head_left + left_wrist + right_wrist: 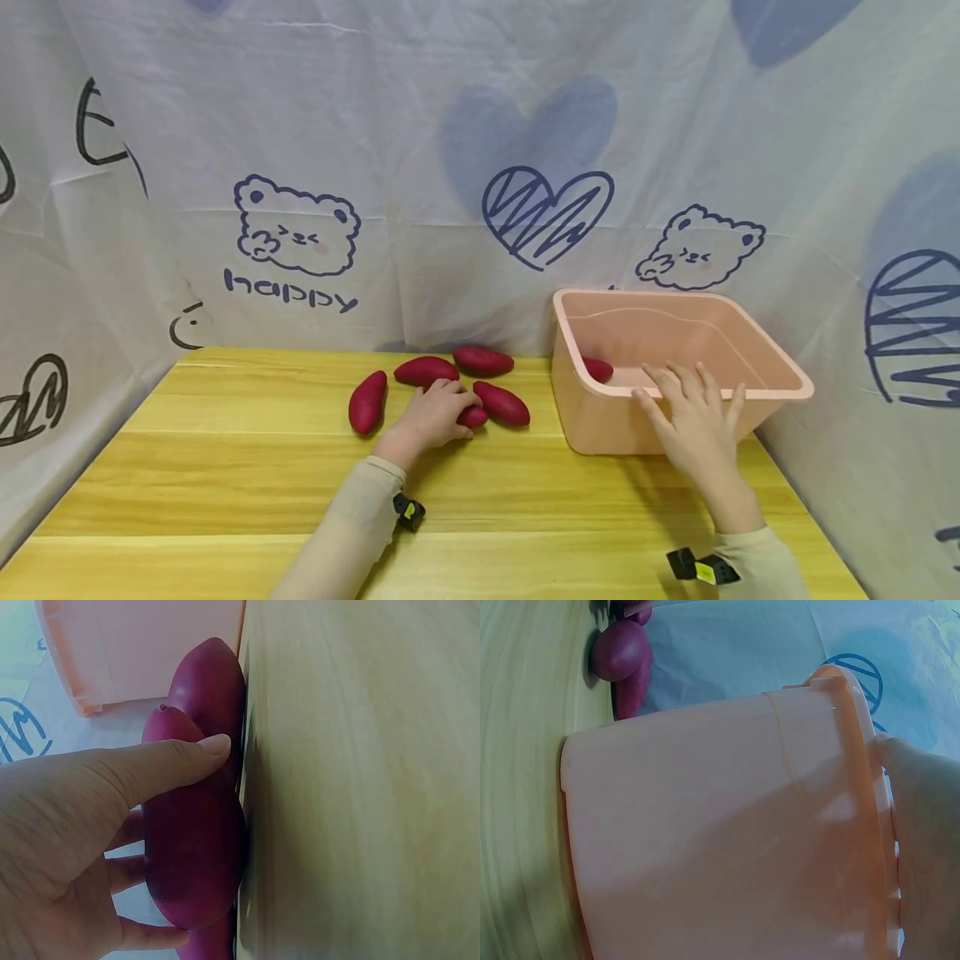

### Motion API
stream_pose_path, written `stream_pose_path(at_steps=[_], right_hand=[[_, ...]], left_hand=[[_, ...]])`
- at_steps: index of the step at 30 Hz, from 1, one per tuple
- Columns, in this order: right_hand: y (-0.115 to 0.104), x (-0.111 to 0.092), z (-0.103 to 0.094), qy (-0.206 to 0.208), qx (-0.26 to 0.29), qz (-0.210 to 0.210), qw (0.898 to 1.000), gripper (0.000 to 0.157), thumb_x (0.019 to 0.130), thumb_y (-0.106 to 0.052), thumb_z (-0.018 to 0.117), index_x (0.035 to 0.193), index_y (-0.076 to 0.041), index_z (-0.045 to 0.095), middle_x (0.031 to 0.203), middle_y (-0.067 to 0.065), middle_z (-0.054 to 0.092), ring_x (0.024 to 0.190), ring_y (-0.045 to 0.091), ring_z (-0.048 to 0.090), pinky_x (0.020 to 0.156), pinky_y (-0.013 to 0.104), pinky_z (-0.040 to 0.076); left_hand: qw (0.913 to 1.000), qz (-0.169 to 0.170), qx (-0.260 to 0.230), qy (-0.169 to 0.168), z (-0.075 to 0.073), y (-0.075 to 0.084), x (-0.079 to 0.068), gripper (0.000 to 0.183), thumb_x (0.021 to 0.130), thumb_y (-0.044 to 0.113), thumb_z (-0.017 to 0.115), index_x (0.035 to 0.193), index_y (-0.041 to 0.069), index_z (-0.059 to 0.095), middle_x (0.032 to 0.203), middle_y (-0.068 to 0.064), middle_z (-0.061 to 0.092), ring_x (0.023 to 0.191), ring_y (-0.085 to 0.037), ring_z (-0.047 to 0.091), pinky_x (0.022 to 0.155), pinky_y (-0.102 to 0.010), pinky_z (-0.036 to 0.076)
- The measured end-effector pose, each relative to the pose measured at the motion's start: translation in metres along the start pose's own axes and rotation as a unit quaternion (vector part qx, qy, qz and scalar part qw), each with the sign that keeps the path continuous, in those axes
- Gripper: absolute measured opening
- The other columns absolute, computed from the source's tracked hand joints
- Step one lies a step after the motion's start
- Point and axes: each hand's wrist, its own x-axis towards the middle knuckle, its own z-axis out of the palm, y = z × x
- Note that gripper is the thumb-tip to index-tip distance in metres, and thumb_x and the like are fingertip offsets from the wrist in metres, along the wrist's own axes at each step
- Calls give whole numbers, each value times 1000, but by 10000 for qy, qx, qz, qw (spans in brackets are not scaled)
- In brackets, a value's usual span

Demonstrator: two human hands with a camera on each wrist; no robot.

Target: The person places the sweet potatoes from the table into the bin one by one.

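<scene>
On the table, my left hand (435, 417) grips a red-skinned sweet potato (473, 417). The left wrist view shows the thumb laid across that sweet potato (191, 847), with the fingers on its far side. Around this hand lie several more, among them one on the left (367, 404), one behind (426, 371) and one to the right (501, 404). My right hand (693, 429) holds nothing, its fingers spread over the near rim of a pink plastic bin (622, 425). Inside the bin, part of another sweet potato (597, 370) shows at the left.
The wooden table (225, 492) runs back to a white printed cloth (405, 167) hanging behind it. More cloth hangs at both sides. Another sweet potato (483, 361) lies at the back edge, left of the bin.
</scene>
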Motion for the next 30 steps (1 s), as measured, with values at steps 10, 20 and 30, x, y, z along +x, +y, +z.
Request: stream_pose_path(at_steps=[10, 20, 30], right_hand=[[0, 0, -1, -38, -9, 19, 10000, 56, 99, -57, 36, 142, -22, 47, 148, 18, 40, 142, 49, 20, 110, 73, -12], [1, 0, 1, 45, -28, 1, 10000, 55, 99, -57, 36, 142, -23, 47, 147, 18, 41, 141, 49, 21, 110, 73, -11], [0, 0, -1, -70, -43, 40, 10000, 58, 99, -59, 35, 148, -27, 40, 154, 18, 34, 143, 48, 17, 110, 72, -13]], left_hand=[[9999, -22, -99, -48, -3, 2, -1, 41, 82, 31, 78, 121, 23, 67, 129, -10, 59, 127, -32, 45, 99, -64, 39], [9999, 72, -103, 48, -2, 1, -1, 41, 82, 31, 78, 121, 23, 67, 124, -9, 60, 122, -31, 48, 98, -63, 41], [9999, 51, -76, 74, -3, 2, 1, 43, 82, 33, 78, 122, 23, 66, 127, -9, 59, 124, -31, 48, 102, -65, 39]])
